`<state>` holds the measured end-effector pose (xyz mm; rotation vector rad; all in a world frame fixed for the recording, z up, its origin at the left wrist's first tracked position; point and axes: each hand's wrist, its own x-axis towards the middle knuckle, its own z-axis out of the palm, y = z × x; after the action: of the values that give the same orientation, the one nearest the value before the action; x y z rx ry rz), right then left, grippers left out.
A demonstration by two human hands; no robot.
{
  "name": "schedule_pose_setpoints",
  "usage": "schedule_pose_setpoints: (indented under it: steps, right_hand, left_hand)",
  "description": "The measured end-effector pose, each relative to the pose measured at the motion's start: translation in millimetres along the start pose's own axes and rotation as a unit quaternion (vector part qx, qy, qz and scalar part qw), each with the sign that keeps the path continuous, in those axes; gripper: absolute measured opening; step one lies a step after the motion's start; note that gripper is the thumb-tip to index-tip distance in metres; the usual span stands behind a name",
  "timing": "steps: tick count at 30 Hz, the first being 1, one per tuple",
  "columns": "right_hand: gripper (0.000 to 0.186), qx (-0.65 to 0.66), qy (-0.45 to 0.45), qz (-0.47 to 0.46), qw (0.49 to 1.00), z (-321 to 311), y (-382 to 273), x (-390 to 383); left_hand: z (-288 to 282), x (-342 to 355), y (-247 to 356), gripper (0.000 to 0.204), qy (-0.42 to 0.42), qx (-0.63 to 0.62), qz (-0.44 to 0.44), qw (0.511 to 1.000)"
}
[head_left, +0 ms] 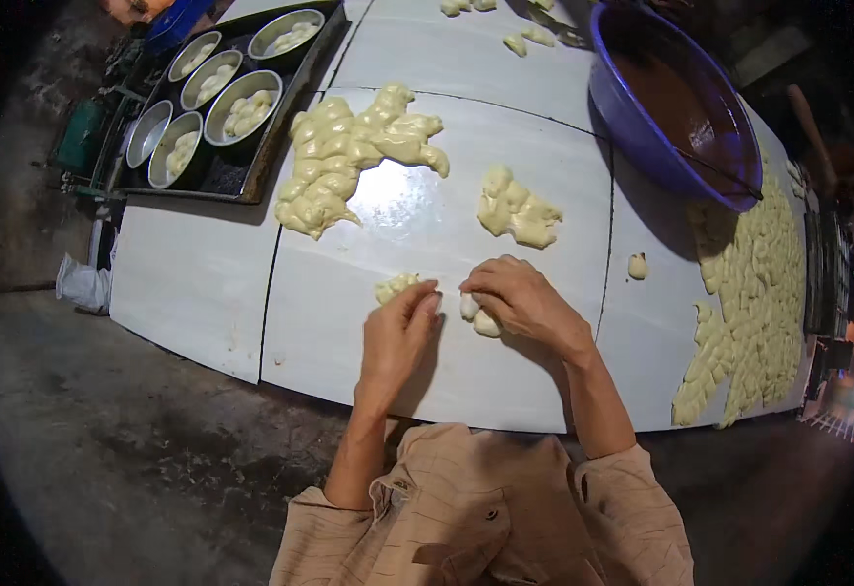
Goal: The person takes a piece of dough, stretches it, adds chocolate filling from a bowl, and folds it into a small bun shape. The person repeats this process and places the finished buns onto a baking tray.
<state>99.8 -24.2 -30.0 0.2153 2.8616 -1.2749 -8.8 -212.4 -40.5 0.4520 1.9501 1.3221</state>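
I count two hands, one left hand [399, 332] with one small dough lump [395, 286] by it, and one right hand [536, 308] with two dough pieces [486, 324] by it. Ahead of them are two dough heaps [334, 161], and far to their left is one black tray [227, 173] with six tins [149, 134]. To their right are one lone dough ball [638, 266], one purple tub [628, 143] and one big dough patch [754, 313].

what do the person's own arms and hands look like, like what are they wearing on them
Both the left hand and the right hand are bare, with no glove or wristwatch showing. The forearms are uncovered up to the left sleeve and right sleeve, which are tan with thin dark lines, matching the buttoned shirt.
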Motion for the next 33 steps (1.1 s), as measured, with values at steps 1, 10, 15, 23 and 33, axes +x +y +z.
schedule_pose_setpoints:
  steps: [1,10,15,23,33]
  right_hand:
    - [0.024,0.001,-0.005,-0.004,1.0,3,-3,0]
    - [0.025,0.029,0.018,0.094,0.995,0,-9,-6]
    - [0.024,-0.09,0.09,0.001,0.992,16,-12,-8]
    - [0.03,-0.05,0.091,0.015,0.995,26,-32,21]
    - [0.025,0.161,-0.043,0.053,0.985,46,-42,60]
  left_hand:
    - [0,-3,-2,0.039,-0.016,0.073,0.043,0.996]
    - [16,-5,10,0.037,-0.066,0.07,0.032,0.995]
    - [13,-11,7,0.036,-0.079,0.085,0.036,0.993]
    - [-44,-12,-10,0.055,0.131,0.238,0.126,0.954]
    - [-69,6,-25,0.033,0.051,0.273,0.234,0.932]
